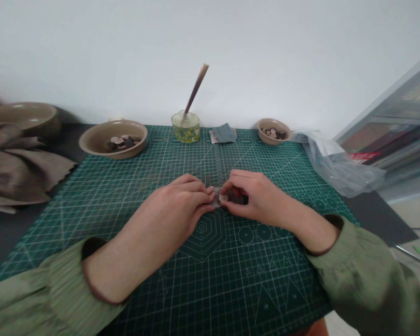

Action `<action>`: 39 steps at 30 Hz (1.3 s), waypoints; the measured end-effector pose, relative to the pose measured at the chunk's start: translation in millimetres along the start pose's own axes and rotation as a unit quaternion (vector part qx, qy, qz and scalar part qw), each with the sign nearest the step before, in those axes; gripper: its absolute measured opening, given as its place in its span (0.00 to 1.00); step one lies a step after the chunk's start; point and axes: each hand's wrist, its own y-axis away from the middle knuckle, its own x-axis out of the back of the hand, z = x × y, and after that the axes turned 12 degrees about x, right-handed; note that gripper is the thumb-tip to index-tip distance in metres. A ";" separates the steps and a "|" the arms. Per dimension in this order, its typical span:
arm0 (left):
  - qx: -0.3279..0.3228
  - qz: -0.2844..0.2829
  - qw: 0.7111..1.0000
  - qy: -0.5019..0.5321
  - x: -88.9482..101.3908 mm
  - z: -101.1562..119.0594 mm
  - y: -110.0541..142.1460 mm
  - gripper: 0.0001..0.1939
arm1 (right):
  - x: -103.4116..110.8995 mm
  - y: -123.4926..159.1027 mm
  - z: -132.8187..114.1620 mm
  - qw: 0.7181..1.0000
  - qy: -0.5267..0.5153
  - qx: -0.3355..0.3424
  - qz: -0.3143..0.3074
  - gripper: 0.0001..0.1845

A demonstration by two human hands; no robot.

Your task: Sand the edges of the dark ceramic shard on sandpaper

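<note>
At the middle of the mat, my right hand (250,193) pinches a small pale stone-like chip (223,198) between thumb and fingertips. Just left of it, my left hand (184,200) has its fingers closed on the edge of a flat, mottled grey piece (216,203) low over the mat. The chip lies against this grey piece; whether they are joined I cannot tell. Most of the grey piece is hidden by my fingers. Both hands rest close to the green cutting mat (203,280), fingertips nearly meeting.
Along the back stand a brown bowl (87,142) with stone-like pieces, a patterned glass cup (185,128) with a brush (197,86), sandpaper-like sheets (224,133) and a smaller bowl (262,135) of pieces. A plastic bag (339,163) lies right; a brown cloth (17,168) and large bowl (31,114) left.
</note>
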 end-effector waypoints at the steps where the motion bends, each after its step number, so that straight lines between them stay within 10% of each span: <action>1: 0.000 0.000 1.000 0.004 -0.1 -0.2 -0.3 0.05 | 0.2 0.1 0.2 1.000 0.002 -0.004 -0.001 0.04; 39: 0.022 -0.031 0.999 0.008 7.9 6.6 1.6 0.08 | 0.4 -0.2 4.2 1.000 0.002 0.013 -0.013 0.03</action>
